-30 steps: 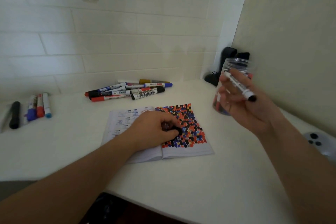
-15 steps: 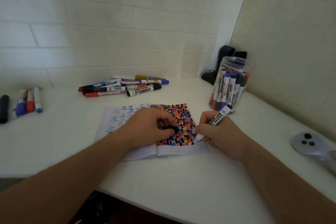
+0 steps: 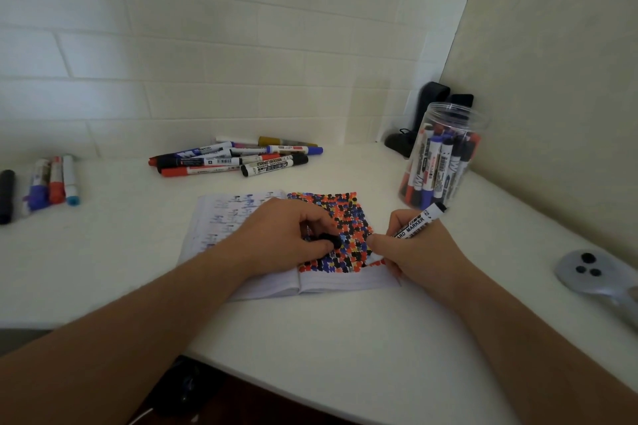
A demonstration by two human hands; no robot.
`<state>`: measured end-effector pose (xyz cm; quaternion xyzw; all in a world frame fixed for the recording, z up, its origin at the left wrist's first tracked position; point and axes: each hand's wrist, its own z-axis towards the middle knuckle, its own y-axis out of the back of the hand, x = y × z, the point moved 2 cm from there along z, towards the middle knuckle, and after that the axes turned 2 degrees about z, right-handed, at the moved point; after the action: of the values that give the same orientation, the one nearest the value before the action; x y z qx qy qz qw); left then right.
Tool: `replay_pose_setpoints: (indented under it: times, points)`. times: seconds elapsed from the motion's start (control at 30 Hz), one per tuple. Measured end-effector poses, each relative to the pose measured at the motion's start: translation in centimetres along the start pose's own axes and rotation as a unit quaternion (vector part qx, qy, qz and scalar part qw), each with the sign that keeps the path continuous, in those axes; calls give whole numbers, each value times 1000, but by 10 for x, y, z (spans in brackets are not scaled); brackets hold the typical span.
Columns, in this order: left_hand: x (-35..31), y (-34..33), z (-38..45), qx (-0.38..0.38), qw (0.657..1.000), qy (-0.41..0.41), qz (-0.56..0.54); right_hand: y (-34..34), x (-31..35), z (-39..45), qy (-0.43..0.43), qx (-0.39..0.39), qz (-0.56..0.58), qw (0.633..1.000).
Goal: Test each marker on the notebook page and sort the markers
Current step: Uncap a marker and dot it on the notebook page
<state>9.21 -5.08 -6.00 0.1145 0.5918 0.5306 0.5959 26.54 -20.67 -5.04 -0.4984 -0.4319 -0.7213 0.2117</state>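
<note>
An open notebook [image 3: 341,283] lies on the white desk, its right page [image 3: 348,214] covered in red, black and blue dots. My right hand [image 3: 414,252] grips a white whiteboard marker [image 3: 416,221] with its tip down at the page's lower right edge. My left hand [image 3: 286,238] rests on the notebook and pinches a black cap [image 3: 329,240] between thumb and fingers. A clear plastic jar [image 3: 443,159] holding several markers stands upright just behind my right hand. A pile of markers [image 3: 234,157] lies by the back wall, and a smaller row of markers [image 3: 48,183] lies at the far left.
A black object [image 3: 428,107] leans in the back corner behind the jar. A grey controller with dark buttons [image 3: 587,271] lies at the right edge of the desk. The side wall runs close along the right. The desk's front edge [image 3: 310,386] cuts diagonally below my arms.
My right hand came down from in front of the jar, turned the marker tip down and set it on the page's lower right. My left hand stayed on the notebook with the cap.
</note>
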Motion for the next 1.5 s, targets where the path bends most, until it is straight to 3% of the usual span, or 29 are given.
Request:
replay_pose_setpoints:
  times: [0.23,1.5]
  points:
    - [0,0,0,-4,1000,0,-1,-1,2,-1,2,0,-43,999]
    - [-2,2,-2,-3,1000,7,-4,-1,3,-1,-4,-6,-18,1000]
